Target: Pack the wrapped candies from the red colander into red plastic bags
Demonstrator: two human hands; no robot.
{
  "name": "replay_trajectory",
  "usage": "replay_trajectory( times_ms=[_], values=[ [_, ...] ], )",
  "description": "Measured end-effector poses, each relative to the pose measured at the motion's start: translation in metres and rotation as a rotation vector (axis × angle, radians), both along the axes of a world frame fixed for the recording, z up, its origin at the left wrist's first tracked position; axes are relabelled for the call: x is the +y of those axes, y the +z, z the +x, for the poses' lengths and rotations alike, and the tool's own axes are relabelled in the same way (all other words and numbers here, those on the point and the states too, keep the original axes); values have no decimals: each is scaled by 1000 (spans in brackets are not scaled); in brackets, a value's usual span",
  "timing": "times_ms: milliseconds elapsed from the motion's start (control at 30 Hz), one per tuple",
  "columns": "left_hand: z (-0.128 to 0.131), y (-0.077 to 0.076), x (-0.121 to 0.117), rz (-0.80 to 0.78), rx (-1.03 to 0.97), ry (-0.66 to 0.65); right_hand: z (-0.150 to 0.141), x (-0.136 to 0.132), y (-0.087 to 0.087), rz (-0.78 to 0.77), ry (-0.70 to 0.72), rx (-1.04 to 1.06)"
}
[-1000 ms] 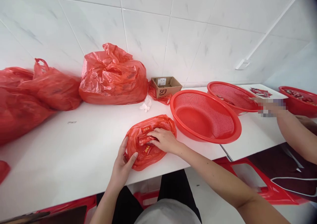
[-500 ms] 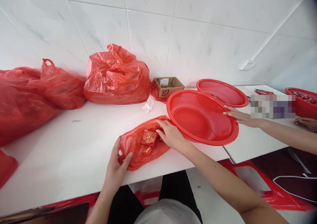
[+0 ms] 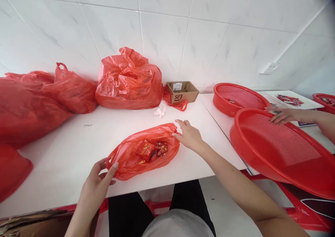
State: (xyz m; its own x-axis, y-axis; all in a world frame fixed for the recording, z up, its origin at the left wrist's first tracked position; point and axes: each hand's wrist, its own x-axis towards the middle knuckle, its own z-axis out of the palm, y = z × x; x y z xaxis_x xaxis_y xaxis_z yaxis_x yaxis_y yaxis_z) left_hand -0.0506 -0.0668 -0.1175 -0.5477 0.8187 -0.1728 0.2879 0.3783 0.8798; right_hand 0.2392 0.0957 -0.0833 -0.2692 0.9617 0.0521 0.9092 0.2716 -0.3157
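Note:
A red plastic bag (image 3: 125, 156) lies on the white table in front of me, its mouth spread wide. Inside it sit several small packets, among them a bright red one (image 3: 146, 149) and a darker one (image 3: 162, 148), both with gold print. My left hand (image 3: 98, 179) grips the bag's left end near its handle hole, thumb on top. At the other end, my right hand (image 3: 188, 135) has its thumb and fingers around the bag's right edge.
Another person's hand (image 3: 284, 116) holds a large tilted red basket (image 3: 244, 139) at the right. Behind it stands a second red basket (image 3: 222, 102). Along the wall are a cardboard box (image 3: 192, 96), crumpled tissue (image 3: 160, 110), a full red bag (image 3: 129, 87) and further red bags (image 3: 34, 108).
The big basket has moved right, away from the bag, with the other person's hand on it. My hands have spread apart, and the bag is stretched longer and opened wider.

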Motion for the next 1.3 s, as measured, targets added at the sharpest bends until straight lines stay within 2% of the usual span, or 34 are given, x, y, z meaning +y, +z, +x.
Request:
replay_trajectory(
  times_ms=[100, 167, 233, 333, 367, 433, 533, 600, 667, 767, 867, 933, 967, 1033, 1100, 1200, 1300],
  values=[
    [-2, 2, -9, -8, -138, -63, 8, 7, 3, -123, 54, 201],
    [-3, 14, -12, 45, -211, -62, 12, 12, 10, -184, 103, 351],
    [-3, 34, -11, 149, -322, -6, 14, 16, 26, -248, 126, 598],
    [0, 77, -4, 359, -537, 109, 17, 19, 62, -326, 121, 1092],
    [2, 91, 0, 426, -592, 134, 18, 20, 76, -319, 124, 1203],
    [7, 116, 7, 575, -637, 105, 20, 18, 102, -264, 155, 1331],
    [17, 138, 20, 802, -558, -17, 18, 8, 128, -127, 231, 1252],
    [23, 144, 29, 908, -460, -51, 15, -3, 139, 14, 276, 1044],
    [29, 147, 36, 941, -415, -96, 10, -16, 150, 176, 327, 851],
    [38, 153, 46, 852, -452, -338, -1, -35, 168, 285, 472, 733],
    [52, 161, 56, 588, -388, -681, -21, -45, 185, 184, 729, 635],
    [64, 165, 62, 402, -267, -834, -38, -46, 190, 100, 883, 577],
    [70, 165, 65, 338, -209, -865, -45, -45, 190, 63, 937, 570],
    [79, 163, 70, 271, -143, -840, -56, -41, 185, 8, 991, 603],
    [83, 159, 74, 249, -174, -762, -58, -34, 176, 1, 974, 663],
    [79, 151, 79, 239, -329, -657, -50, -22, 155, 31, 851, 681],
    [73, 146, 82, 217, -418, -649, -36, -16, 137, -62, 763, 677]
  ],
)
